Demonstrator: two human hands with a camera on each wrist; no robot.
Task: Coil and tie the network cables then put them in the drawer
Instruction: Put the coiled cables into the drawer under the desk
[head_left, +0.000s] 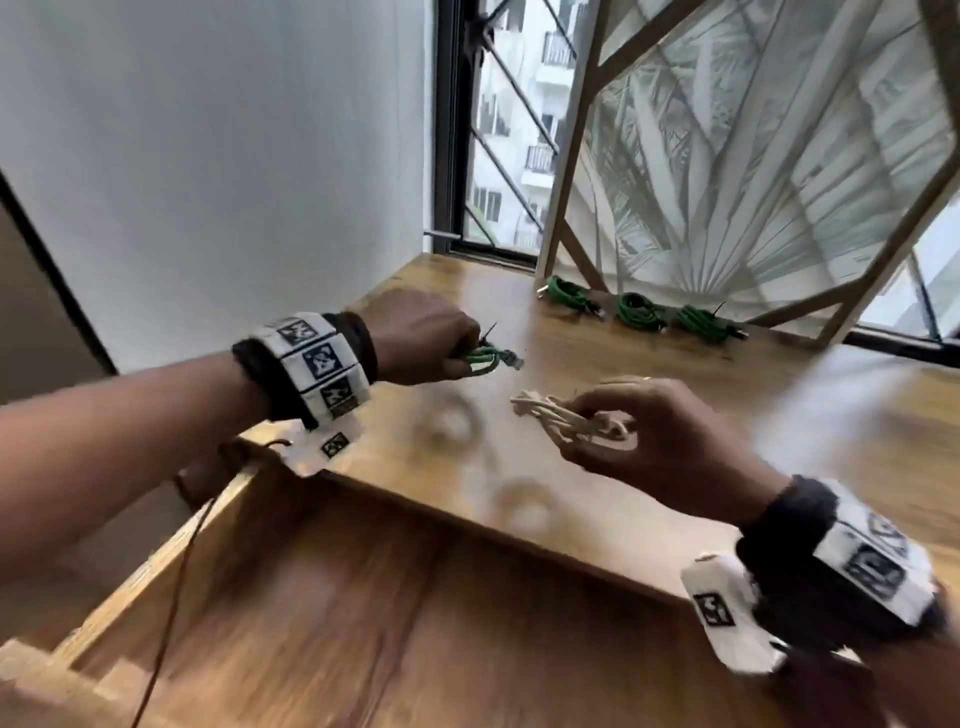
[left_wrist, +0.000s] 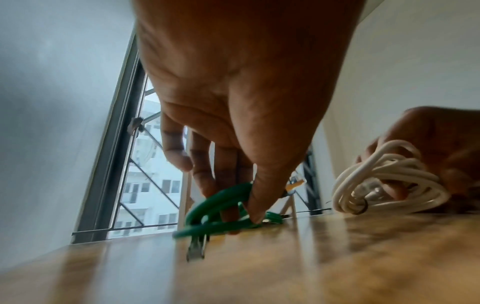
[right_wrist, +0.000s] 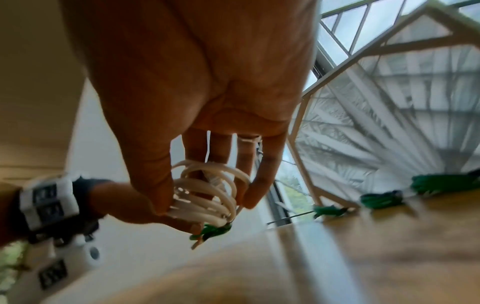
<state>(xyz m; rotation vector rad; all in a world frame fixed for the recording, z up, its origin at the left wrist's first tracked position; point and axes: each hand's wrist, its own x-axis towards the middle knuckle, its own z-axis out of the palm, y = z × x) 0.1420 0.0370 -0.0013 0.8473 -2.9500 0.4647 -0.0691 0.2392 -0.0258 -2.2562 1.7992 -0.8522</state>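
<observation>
Head view shows both hands above the wooden table (head_left: 597, 332), each one holding a coiled cable. The left hand (head_left: 421, 338) has its fingers curled around the green coil (head_left: 485, 358); a black tie end sticks up from it and the plug points to the right. From the left wrist view, the thumb and fingers (left_wrist: 228, 185) pinch the green loops, and the plug hangs down just above the table. The right hand (head_left: 670, 441) grips the white coil (head_left: 566, 421). In the right wrist view its thumb and fingers (right_wrist: 259, 185) are bent around the white loops. Three more green coils (head_left: 636, 309) lie in a row near the window, beside a wooden frame (head_left: 566, 171). The drawer (head_left: 363, 623) is open below the table edge, in front of the hands.
</observation>
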